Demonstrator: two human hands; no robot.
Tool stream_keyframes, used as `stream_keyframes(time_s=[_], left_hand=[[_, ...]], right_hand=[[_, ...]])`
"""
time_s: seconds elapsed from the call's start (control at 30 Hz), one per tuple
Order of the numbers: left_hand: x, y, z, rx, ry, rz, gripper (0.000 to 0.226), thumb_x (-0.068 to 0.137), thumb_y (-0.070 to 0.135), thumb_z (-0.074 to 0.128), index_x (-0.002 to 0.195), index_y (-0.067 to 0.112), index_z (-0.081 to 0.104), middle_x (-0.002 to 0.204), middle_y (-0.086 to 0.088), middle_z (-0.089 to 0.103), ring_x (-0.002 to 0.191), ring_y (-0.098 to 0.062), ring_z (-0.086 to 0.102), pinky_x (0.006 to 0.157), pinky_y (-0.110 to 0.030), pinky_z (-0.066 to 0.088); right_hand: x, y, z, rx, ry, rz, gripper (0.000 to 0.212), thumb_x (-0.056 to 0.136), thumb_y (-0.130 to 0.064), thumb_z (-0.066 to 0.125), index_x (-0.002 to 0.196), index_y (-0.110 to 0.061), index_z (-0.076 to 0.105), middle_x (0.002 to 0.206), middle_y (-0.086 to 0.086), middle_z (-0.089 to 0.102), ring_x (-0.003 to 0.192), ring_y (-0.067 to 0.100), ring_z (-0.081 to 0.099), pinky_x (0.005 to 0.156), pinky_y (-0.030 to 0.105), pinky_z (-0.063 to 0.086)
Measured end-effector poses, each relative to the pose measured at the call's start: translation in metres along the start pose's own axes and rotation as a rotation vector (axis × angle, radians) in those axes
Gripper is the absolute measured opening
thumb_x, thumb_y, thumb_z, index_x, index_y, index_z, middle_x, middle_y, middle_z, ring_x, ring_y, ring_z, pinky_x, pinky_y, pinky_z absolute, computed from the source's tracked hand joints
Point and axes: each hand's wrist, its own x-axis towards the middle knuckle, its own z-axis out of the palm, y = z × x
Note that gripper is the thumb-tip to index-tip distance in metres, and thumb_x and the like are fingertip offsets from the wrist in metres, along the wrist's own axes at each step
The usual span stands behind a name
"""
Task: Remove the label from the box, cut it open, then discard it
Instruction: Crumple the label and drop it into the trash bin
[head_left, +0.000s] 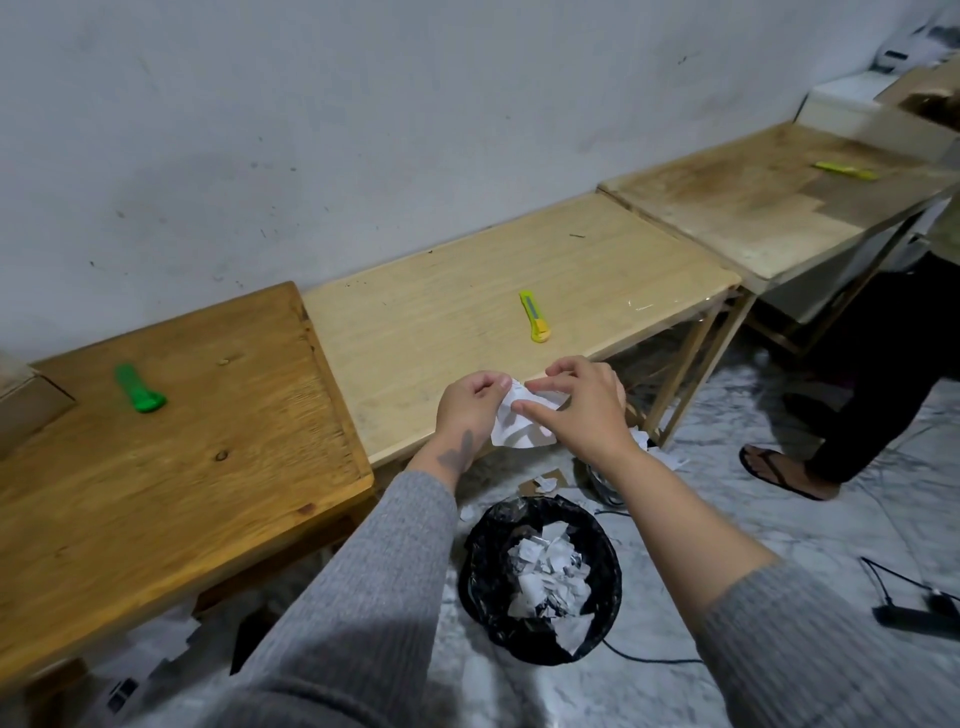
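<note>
Our grey ribbed knit sleeves (363, 587) fill the bottom of the view, both forearms reaching forward. Our left hand (470, 402) pinches the left edge of a crumpled white paper label (519, 423) between thumb and fingers, and our right hand (576, 405) grips its right side from above, fingertips pressed into the paper. We hold the label in the air just in front of the near edge of the pale wooden middle table (467, 312). Below our hands, on the marbled grey floor (727, 519), stands a round bin lined with a black plastic bag (540, 582), holding torn white paper scraps. More scraps lie on the floor beside it. On the middle table lies a yellow utility knife (535, 316), well apart from our hands. A green utility knife (139, 388) rests on the darker wooden table (182, 467) to the left. Another yellow-green knife (844, 170) lies on the worn far table (753, 208). At the right edge, another person's sandalled foot (779, 470) stands on the floor.
</note>
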Motion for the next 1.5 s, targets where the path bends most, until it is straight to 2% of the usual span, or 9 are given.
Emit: stream_keyframes(time_s=[0.13,0.23,0.4,0.57,0.7,0.97,1.07,1.2,1.5], left_hand=[[-0.001,-0.001,0.001,-0.026,0.018,0.014,0.018,0.097,0.020,0.059,0.082,0.019,0.069,0.078,0.003,0.066,0.074,-0.014,0.056,0.071,-0.025,0.047],[-0.004,0.003,0.004,-0.063,0.004,0.014,0.018,0.098,0.018,0.057,0.084,0.015,0.068,0.074,0.004,0.067,0.065,-0.009,0.058,0.058,-0.016,0.048],[-0.009,0.005,0.005,-0.004,0.030,0.096,0.019,0.096,0.022,0.060,0.080,0.024,0.069,0.087,0.003,0.068,0.081,-0.015,0.061,0.071,-0.025,0.047],[-0.016,0.002,0.005,0.125,0.084,0.147,0.014,0.095,0.030,0.061,0.089,0.042,0.065,0.095,0.016,0.069,0.095,-0.016,0.058,0.088,-0.035,0.046],[-0.027,-0.016,0.009,0.396,0.068,0.179,0.019,0.080,0.048,0.073,0.086,0.039,0.057,0.085,0.020,0.062,0.100,-0.010,0.045,0.088,-0.036,0.030],[-0.036,-0.030,0.021,0.496,0.180,0.317,0.022,0.085,0.009,0.054,0.090,0.030,0.055,0.085,0.014,0.048,0.089,-0.009,0.045,0.089,-0.037,0.036],[-0.040,-0.034,0.029,0.597,0.157,0.419,0.005,0.090,0.027,0.056,0.089,0.032,0.056,0.084,0.016,0.045,0.087,-0.007,0.043,0.086,-0.034,0.033],[-0.033,-0.045,0.033,0.688,0.175,0.318,0.017,0.088,0.055,0.057,0.091,0.039,0.063,0.086,0.017,0.054,0.091,-0.009,0.046,0.082,-0.034,0.033],[-0.023,-0.035,0.033,0.447,0.252,0.125,0.012,0.086,0.037,0.070,0.084,0.034,0.059,0.078,0.016,0.059,0.081,-0.009,0.056,0.089,-0.042,0.046]], right_hand=[[-0.001,-0.003,0.001,-0.139,-0.001,-0.058,0.041,0.078,-0.057,0.064,0.110,-0.032,0.070,0.111,-0.013,0.062,0.118,0.013,0.041,0.117,0.048,-0.009],[-0.002,-0.006,0.003,-0.109,0.055,-0.046,0.038,0.078,-0.052,0.067,0.109,-0.031,0.070,0.104,-0.014,0.068,0.115,0.008,0.046,0.116,0.044,-0.014],[0.000,-0.011,0.005,-0.036,0.096,0.021,0.029,0.079,-0.046,0.070,0.099,-0.026,0.073,0.097,-0.010,0.072,0.103,0.009,0.059,0.114,0.037,0.013],[0.001,-0.008,0.003,0.135,0.037,0.145,0.020,0.078,-0.030,0.076,0.091,-0.016,0.074,0.084,0.000,0.072,0.080,0.015,0.065,0.077,0.030,0.051],[-0.005,0.011,0.009,0.100,0.042,0.213,0.015,0.079,-0.025,0.075,0.091,-0.018,0.070,0.081,-0.002,0.069,0.079,0.018,0.065,0.069,0.030,0.050],[-0.012,0.022,0.011,0.141,0.010,0.325,0.019,0.073,-0.026,0.079,0.076,-0.018,0.061,0.070,-0.004,0.061,0.069,0.017,0.057,0.065,0.034,0.049],[-0.013,0.023,0.009,0.114,0.016,0.346,0.019,0.073,-0.026,0.077,0.072,-0.020,0.059,0.067,-0.006,0.059,0.067,0.016,0.056,0.062,0.032,0.047],[-0.013,0.024,0.009,0.161,0.012,0.368,0.019,0.073,-0.026,0.078,0.071,-0.019,0.060,0.068,-0.002,0.062,0.068,0.019,0.061,0.064,0.033,0.051],[-0.017,0.027,0.010,0.463,-0.033,0.463,0.011,0.086,-0.015,0.066,0.080,-0.016,0.057,0.070,0.008,0.066,0.064,0.014,0.064,0.074,0.035,0.051]])
